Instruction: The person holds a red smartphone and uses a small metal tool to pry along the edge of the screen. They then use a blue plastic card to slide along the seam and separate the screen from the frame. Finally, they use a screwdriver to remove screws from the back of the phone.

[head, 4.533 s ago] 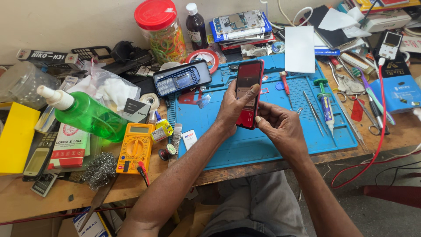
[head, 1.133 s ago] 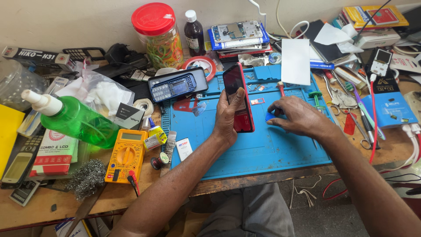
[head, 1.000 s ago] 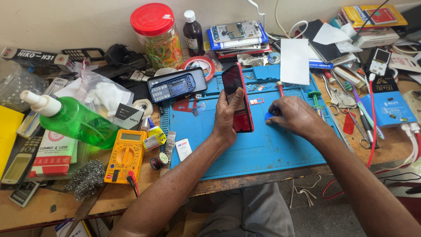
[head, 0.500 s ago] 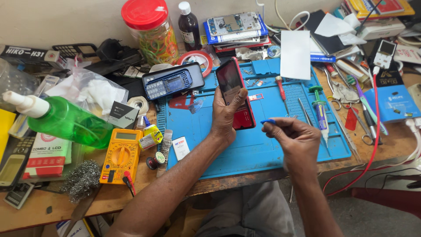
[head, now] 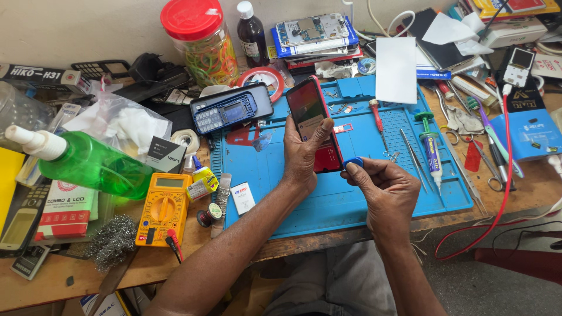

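Change: since half a second earlier I saw the right hand (head: 383, 187) draw in toward the phone, so the blue pick now sat just beside the phone's lower right edge instead of apart from it; the left hand had stayed wrapped on the phone.
Left hand: I had the left hand (head: 301, 153) closed around the red smartphone (head: 313, 123), thumb on its right edge, fingers behind it, holding it tilted with the top leaning away over the mat.
Right hand: it was pinched shut on a small blue plastic pick (head: 353, 161), held between thumb and forefinger; I could not tell whether the pick touched the phone.
Phone: it was lifted above the blue work mat (head: 351, 199), near the mat's middle, its screen lit with a reddish-green picture.
Mat: it lay on the wooden table (head: 146, 269), carrying a red-handled screwdriver (head: 377, 116), a green-capped syringe tube (head: 429, 146) and thin metal tweezers (head: 413, 157) to the right of the hands.
Left side: I noted a yellow multimeter (head: 161, 208), a green spray bottle (head: 88, 164) lying on its side, and a wad of steel wool (head: 112, 241).
Back: a red-lidded jar of rubber bands (head: 202, 41), a dark bottle (head: 252, 35), a stack of phone boards (head: 316, 35) and an old keypad phone (head: 231, 110) sat behind the mat.
Right edge: a red cable (head: 503, 175) ran down past the mat's corner.
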Motion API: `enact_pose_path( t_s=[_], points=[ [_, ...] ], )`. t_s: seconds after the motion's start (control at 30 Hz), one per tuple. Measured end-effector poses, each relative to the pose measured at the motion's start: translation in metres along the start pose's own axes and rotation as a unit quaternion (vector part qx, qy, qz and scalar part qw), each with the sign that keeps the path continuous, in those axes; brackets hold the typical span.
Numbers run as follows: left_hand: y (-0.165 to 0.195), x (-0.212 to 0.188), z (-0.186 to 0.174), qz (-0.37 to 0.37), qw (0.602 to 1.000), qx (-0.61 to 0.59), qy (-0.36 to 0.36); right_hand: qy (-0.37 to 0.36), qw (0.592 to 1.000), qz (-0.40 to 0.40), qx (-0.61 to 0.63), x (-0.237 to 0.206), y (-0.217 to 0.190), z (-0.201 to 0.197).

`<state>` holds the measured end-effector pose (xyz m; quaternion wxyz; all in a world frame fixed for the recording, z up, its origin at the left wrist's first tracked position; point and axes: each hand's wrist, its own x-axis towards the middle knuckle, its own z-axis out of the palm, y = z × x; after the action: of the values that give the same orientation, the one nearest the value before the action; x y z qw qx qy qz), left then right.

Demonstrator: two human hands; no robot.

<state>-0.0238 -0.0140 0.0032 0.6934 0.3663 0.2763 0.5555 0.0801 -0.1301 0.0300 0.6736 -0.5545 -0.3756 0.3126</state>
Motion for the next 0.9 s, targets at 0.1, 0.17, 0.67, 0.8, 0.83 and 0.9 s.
enact_pose_path(
  t_s=[0.1,0.17,0.67,0.8,0.83,0.9],
  points=[
    [0.000,-0.001,0.001,0.003,1.000,0.007,-0.003,0.005,1.000,-0.004,-0.012,-0.001,0.000,0.001],
    [0.001,-0.002,0.002,0.014,1.000,0.004,-0.005,0.010,0.999,-0.010,-0.045,-0.002,-0.002,0.001],
    [0.002,-0.013,0.010,0.061,0.997,0.040,0.010,0.003,0.993,-0.015,-0.115,0.002,-0.006,0.000],
    [0.001,-0.014,0.011,0.066,0.996,0.052,0.003,0.008,0.992,-0.008,-0.123,0.002,-0.007,-0.001],
    [0.001,-0.015,0.011,0.067,0.996,0.051,0.003,0.008,0.993,-0.009,-0.118,0.001,-0.006,-0.001],
    [0.001,-0.015,0.012,0.070,0.996,0.049,0.001,0.008,0.993,-0.013,-0.116,0.002,-0.005,-0.001]
  ],
)
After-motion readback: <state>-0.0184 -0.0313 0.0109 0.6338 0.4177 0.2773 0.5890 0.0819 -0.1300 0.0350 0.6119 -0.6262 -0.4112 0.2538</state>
